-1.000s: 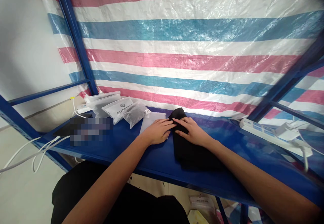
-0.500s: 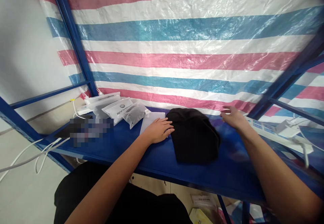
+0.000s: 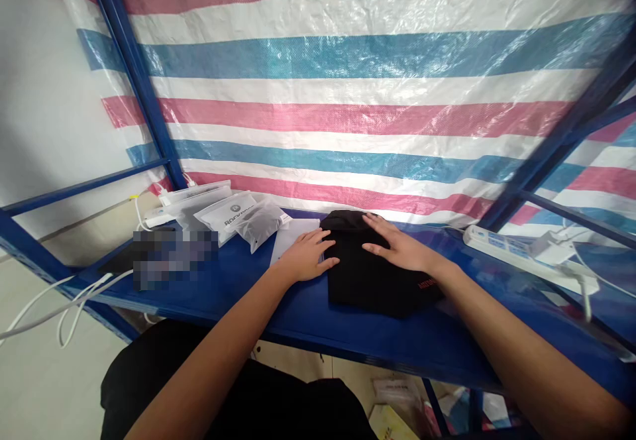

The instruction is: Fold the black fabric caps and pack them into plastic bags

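A folded black cloth (image 3: pixel 362 274) lies on the blue shelf top, with small red lettering near its right edge. My left hand (image 3: pixel 305 256) is open beside the cloth's left edge, its fingertips at the fabric. Partly under that hand is a pale, flat plastic bag or sheet (image 3: pixel 293 233). My right hand (image 3: pixel 400 244) rests flat over the upper right of the cloth, fingers stretched out and thumb apart. What kind of garment or bag the cloth is, I cannot tell.
Several frosted zip bags (image 3: pixel 223 215) lie to the left, near a pixelated patch and white cables (image 3: pixel 89 301). On the right is a white power strip (image 3: pixel 501 244) with a plugged-in charger. Blue posts (image 3: pixel 132 62) and a striped plastic sheet (image 3: pixel 318 118) bound the shelf.
My right hand has moved left from beyond the cloth onto it. The cloth lies flatter, its right side now spreads outward, and red lettering shows. My left hand stays at the left edge.
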Tool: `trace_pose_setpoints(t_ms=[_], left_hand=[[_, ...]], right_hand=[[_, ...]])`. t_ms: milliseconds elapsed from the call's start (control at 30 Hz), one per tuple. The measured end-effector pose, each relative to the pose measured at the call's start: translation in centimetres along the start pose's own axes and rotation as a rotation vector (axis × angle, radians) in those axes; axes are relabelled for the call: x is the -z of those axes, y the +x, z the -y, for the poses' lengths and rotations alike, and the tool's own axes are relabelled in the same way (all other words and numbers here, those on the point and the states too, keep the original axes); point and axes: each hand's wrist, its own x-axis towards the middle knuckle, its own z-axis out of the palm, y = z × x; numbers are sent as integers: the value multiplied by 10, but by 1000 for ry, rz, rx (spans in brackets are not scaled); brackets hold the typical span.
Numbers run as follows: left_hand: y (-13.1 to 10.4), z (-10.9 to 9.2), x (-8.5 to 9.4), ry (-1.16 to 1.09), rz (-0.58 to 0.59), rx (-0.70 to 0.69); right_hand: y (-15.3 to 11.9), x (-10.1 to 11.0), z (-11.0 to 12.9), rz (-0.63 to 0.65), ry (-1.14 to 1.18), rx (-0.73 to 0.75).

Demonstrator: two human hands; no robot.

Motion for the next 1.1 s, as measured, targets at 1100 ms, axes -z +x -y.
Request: trace_pose_setpoints(t_ms=[1100], left_hand=[[-7, 4, 16, -29, 227, 336]], right_hand=[[-6, 12, -12, -98, -325, -448]])
